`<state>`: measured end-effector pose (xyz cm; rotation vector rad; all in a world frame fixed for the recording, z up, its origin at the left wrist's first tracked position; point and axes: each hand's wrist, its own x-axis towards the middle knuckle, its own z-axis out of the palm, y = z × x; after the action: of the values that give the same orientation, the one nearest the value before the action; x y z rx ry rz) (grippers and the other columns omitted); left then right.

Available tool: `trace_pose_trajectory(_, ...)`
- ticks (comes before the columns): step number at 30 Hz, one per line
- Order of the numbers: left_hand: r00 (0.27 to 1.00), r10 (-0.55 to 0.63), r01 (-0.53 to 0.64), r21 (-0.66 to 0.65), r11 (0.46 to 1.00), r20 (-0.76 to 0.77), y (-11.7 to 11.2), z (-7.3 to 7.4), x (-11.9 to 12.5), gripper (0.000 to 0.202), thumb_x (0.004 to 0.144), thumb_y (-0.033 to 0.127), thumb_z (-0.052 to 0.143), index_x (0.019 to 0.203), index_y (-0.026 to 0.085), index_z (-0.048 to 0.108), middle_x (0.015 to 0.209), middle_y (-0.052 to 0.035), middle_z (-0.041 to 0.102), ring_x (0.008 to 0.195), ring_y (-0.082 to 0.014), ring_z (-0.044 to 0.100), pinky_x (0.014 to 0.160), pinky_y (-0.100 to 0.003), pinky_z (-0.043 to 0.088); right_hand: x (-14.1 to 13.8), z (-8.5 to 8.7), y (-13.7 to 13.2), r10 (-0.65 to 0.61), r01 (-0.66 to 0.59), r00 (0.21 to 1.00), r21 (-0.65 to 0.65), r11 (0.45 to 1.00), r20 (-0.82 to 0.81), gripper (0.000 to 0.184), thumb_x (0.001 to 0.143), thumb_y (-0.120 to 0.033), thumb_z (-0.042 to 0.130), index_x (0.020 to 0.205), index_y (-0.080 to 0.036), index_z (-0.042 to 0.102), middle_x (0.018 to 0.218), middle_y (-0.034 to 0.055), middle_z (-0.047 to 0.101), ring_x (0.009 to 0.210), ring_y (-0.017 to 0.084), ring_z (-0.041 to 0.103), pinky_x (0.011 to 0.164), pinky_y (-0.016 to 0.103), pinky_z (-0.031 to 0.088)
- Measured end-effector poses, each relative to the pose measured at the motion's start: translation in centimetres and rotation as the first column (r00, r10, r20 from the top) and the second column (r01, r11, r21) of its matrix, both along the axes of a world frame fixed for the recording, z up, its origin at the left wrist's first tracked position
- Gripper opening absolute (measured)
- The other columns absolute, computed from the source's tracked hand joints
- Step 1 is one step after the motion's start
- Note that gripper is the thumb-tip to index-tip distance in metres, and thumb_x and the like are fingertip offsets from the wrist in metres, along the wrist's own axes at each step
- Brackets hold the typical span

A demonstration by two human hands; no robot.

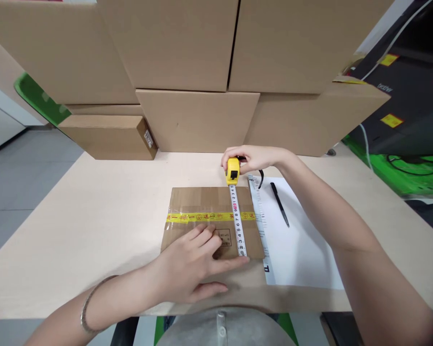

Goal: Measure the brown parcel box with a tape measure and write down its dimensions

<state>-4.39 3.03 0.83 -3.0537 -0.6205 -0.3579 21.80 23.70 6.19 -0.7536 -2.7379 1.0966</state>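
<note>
A flat brown cardboard box (198, 202), sealed with a strip of yellow tape (209, 216), lies on the pale wooden table (94, 221). My right hand (256, 157) grips a yellow tape measure (233, 170) at the box's far edge. Its white blade (238, 221) runs across the box top to the near edge. My left hand (191, 264) rests on the box's near side, its fingers spread, with the fingertips holding the blade's end down by the near edge.
A white sheet of paper (296, 240) lies right of the box with a black pen (279, 204) on it. Large cardboard boxes (198, 120) are stacked along the table's far edge. A black printer (407, 96) stands on a green surface at the right.
</note>
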Motion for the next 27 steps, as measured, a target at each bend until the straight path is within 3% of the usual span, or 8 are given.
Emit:
trace_pose_trajectory(6,1.0,-0.016,0.017,0.033,0.999,-0.026,0.0,0.1,-0.2,0.058,0.101,0.057,0.048,0.155,0.036,0.046,0.097,-0.0068,0.059,0.092,-0.0268,0.053,0.092,-0.043,0.044,0.0,2.1,-1.8,-0.015,0.016,1.0,0.067,0.998,-0.01,0.034,0.073,-0.009,0.06,0.104,-0.021,0.068,0.112,0.007,0.063,0.1,0.023,0.061,0.085,0.035,0.049)
trace_pose_trajectory(10,0.999,-0.027,0.03,0.065,0.997,-0.046,0.0,-0.2,-0.1,0.061,0.1,0.056,0.05,0.157,0.035,0.043,0.099,-0.0063,0.06,0.099,-0.0269,0.056,0.099,-0.045,0.045,-0.6,2.7,-6.5,0.082,-0.082,0.997,0.028,0.996,0.005,0.034,0.073,-0.007,0.065,0.103,-0.022,0.071,0.11,0.0052,0.065,0.101,0.021,0.063,0.089,0.033,0.049)
trace_pose_trajectory(13,0.997,-0.063,0.068,0.097,0.993,-0.053,0.0,-0.7,0.1,0.062,0.099,0.057,0.053,0.156,0.036,0.041,0.103,-0.0067,0.062,0.106,-0.0269,0.059,0.105,-0.047,0.045,-1.1,2.5,-11.1,0.097,-0.095,0.993,-0.028,0.995,0.069,0.035,0.072,-0.007,0.067,0.102,-0.024,0.072,0.108,0.0032,0.064,0.087,0.017,0.064,0.076,0.028,0.05)
trace_pose_trajectory(17,0.989,-0.11,0.092,0.162,0.983,0.104,-0.4,-0.1,-0.9,0.056,0.097,0.066,0.051,0.145,0.037,0.053,0.116,-0.0086,0.067,0.125,-0.0289,0.059,0.106,-0.045,0.051,-0.4,2.3,-15.6,0.061,-0.059,0.991,-0.021,0.998,0.123,0.031,0.075,-0.01,0.065,0.101,-0.027,0.07,0.103,0.0026,0.065,0.084,0.018,0.065,0.07,0.029,0.05)
trace_pose_trajectory(20,0.938,-0.158,0.101,0.192,0.976,0.307,-0.6,0.6,-3.3,0.04,0.101,0.045,0.055,0.137,0.03,0.061,0.126,-0.007,0.066,0.136,-0.0224,0.054,0.106,-0.036,0.056,1.8,2.2,-16.3,-0.105,0.112,0.989,-0.069,0.991,0.1,0.027,0.083,-0.02,0.067,0.109,-0.027,0.067,0.109,0.004,0.067,0.089,0.021,0.066,0.075,0.031,0.051)
trace_pose_trajectory(23,0.789,0.259,-0.236,-0.114,0.965,0.557,0.4,-0.3,-6.0,0.05,0.104,0.029,0.049,0.154,0.034,0.046,0.134,-0.0075,0.064,0.136,-0.0246,0.056,0.111,-0.048,0.054,4.8,1.1,-15.4,-0.341,0.354,0.933,-0.134,0.926,0.112,0.022,0.091,-0.041,0.069,0.106,-0.025,0.065,0.095,0.0025,0.067,0.082,0.021,0.063,0.07,0.031,0.048)
trace_pose_trajectory(25,0.605,0.596,-0.466,-0.373,0.803,0.529,1.6,-1.7,-7.1,0.052,0.102,0.034,0.057,0.153,0.038,0.048,0.147,-0.0076,0.057,0.144,-0.0312,0.049,0.119,-0.06,0.043,6.5,-0.3,-14.7,-0.467,0.482,0.876,-0.183,0.857,0.123,0.027,0.094,-0.05,0.065,0.102,-0.025,0.064,0.088,0.0014,0.064,0.076,0.02,0.058,0.067,0.031,0.046)
trace_pose_trajectory(27,0.543,0.761,-0.512,-0.578,0.636,0.356,2.7,-2.9,-7.5,0.053,0.1,0.047,0.059,0.151,0.032,0.053,0.156,-0.0106,0.05,0.15,-0.0371,0.04,0.12,-0.067,0.036,7.4,-2.0,-14.3,-0.545,0.553,0.831,-0.276,0.786,0.112,0.034,0.096,-0.057,0.061,0.101,-0.023,0.063,0.088,0.0022,0.062,0.075,0.019,0.056,0.066,0.031,0.046)
